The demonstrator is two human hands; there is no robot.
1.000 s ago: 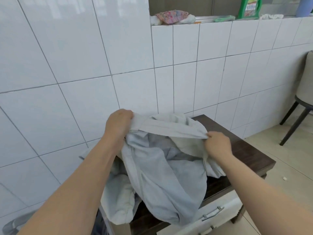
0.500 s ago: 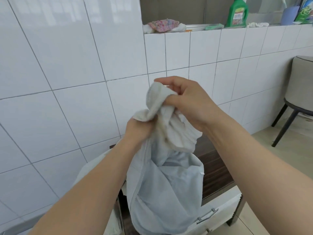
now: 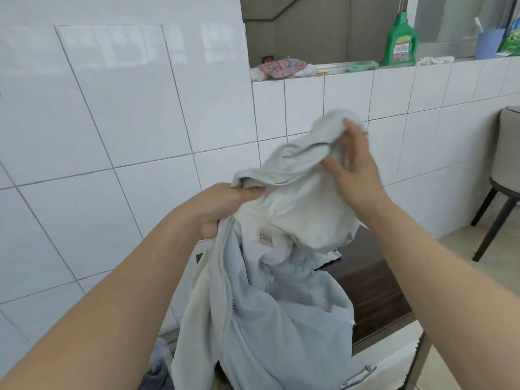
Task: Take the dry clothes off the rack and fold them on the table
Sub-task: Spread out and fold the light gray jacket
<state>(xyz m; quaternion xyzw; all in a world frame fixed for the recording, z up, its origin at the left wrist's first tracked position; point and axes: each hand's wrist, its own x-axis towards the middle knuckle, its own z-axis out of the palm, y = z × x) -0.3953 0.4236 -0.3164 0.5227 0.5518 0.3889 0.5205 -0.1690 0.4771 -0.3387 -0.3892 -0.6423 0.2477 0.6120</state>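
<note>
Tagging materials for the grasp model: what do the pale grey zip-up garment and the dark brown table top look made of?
Pale grey zip-up garment: soft knit, likely cotton fleece; matte, limp folds, fuzzy cream lining. Dark brown table top: wood or wood-look laminate; streaked grain, slight sheen. Both hands, left hand and right hand, grip the garment.

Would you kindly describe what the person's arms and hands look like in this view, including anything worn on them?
Both forearms are bare up to the frame's edge: no sleeves or cuffs show. The left hand and the right hand wear no gloves, and no watch, bracelet or ring is visible on either wrist or on the fingers that show. The left hand's fingers are mostly hidden by cloth, so rings there cannot be ruled out.
</note>
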